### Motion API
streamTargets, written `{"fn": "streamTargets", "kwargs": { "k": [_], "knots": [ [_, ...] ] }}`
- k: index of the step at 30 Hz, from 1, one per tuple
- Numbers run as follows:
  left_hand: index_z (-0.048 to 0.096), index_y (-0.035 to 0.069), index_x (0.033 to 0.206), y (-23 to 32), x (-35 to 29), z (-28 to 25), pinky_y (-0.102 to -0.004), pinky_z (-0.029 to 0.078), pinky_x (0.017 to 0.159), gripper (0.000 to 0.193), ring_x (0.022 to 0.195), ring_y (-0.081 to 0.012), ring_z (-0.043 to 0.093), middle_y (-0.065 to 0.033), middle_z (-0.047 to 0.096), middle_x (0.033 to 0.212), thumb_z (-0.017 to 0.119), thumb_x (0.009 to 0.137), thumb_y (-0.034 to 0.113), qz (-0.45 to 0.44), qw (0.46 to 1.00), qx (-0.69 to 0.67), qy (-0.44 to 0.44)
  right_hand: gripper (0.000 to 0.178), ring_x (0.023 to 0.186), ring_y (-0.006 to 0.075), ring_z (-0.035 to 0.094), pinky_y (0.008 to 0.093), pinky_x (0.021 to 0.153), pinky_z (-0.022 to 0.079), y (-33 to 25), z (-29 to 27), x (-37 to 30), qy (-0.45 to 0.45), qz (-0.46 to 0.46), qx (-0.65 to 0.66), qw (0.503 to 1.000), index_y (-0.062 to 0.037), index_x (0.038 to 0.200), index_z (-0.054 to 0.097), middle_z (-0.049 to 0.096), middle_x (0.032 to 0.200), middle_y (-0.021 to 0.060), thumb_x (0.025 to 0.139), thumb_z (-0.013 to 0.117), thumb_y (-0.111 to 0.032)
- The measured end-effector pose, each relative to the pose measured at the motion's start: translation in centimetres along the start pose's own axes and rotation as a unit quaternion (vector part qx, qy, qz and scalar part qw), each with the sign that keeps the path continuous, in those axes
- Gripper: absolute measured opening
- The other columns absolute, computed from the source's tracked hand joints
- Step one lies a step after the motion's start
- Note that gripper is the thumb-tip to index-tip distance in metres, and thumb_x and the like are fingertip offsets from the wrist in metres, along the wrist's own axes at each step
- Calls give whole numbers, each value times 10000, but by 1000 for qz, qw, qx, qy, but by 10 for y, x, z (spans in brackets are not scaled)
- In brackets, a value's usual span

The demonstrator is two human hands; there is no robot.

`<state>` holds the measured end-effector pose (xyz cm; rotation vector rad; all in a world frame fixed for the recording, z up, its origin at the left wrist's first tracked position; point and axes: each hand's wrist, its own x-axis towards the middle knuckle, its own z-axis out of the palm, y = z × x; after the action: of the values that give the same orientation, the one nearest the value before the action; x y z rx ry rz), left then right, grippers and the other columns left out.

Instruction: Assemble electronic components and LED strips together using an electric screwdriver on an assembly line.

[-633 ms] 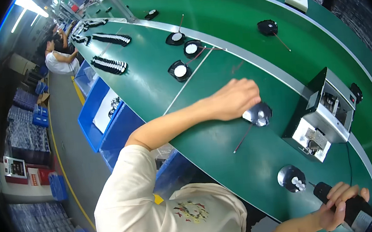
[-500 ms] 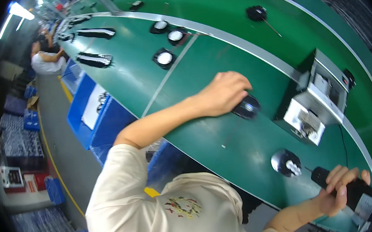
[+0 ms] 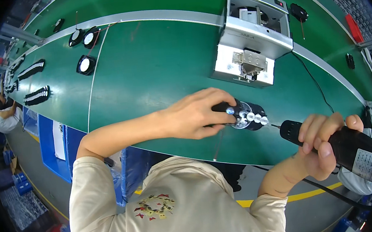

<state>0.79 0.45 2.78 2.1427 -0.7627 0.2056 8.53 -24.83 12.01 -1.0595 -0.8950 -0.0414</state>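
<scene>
My left hand (image 3: 195, 115) is closed around a small black part with a shiny round centre (image 3: 230, 111), mostly hidden by the fingers. That part lies against or over a round, dark, glossy piece (image 3: 258, 108), which bears a row of small white discs (image 3: 251, 117). My right hand (image 3: 318, 141) grips a black electric screwdriver (image 3: 362, 152) from above, its body nearly level. The driver's thin bit points left at the white discs, close to the rightmost one; whether it touches cannot be told.
Beyond my hands stands a grey metal machine (image 3: 256, 28) with an open front tray. Several black fans with white centres (image 3: 86, 64) sit far left, near stacked black strips (image 3: 36, 95). Blue bins (image 3: 52, 146) adjoin the green table's (image 3: 154, 70) left edge. A cable (image 3: 312, 75) trails behind the machine.
The view has swung round. My left hand has brought the black part to the glossy round piece, and my right hand has brought the screwdriver's bit closer to the white discs.
</scene>
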Motion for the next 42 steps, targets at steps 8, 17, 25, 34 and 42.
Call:
{"fn": "streamTargets", "kwargs": {
  "k": [8,17,25,34,42],
  "knots": [
    [716,135,1013,0,13,29,-432,498,917,274,1143,-307,537,-97,563,1187,752,742,115,24,999,28,8,667,473,174,553,350,496,483,0,3,0,4,10,6,1000,-101,1357,332,548,640,55,783,650,22],
    [677,153,908,-6,17,46,-442,492,917,192,1100,-329,551,-96,557,1120,735,725,149,32,997,60,36,621,539,169,537,374,575,472,4,3,28,-25,28,18,999,-161,1401,326,533,718,44,859,608,-52],
    [677,174,929,-15,12,32,-426,488,889,193,1148,-303,560,-63,561,1118,732,745,156,43,996,78,6,489,569,121,418,327,613,389,58,32,71,40,-11,-35,999,-82,1336,432,415,750,24,853,505,-105],
    [683,187,893,-25,0,28,-403,406,916,191,1142,-257,536,-43,575,1149,699,712,129,52,998,37,30,440,482,126,391,331,543,402,74,51,85,33,71,-101,992,-44,1253,459,443,709,49,814,492,-64],
    [706,180,849,-25,-2,31,-392,406,903,176,1117,-241,542,-36,582,1123,689,692,104,43,997,25,50,453,470,113,424,291,516,398,42,42,37,-52,68,0,996,-89,1254,451,443,689,26,816,558,-44]
  ]
}}
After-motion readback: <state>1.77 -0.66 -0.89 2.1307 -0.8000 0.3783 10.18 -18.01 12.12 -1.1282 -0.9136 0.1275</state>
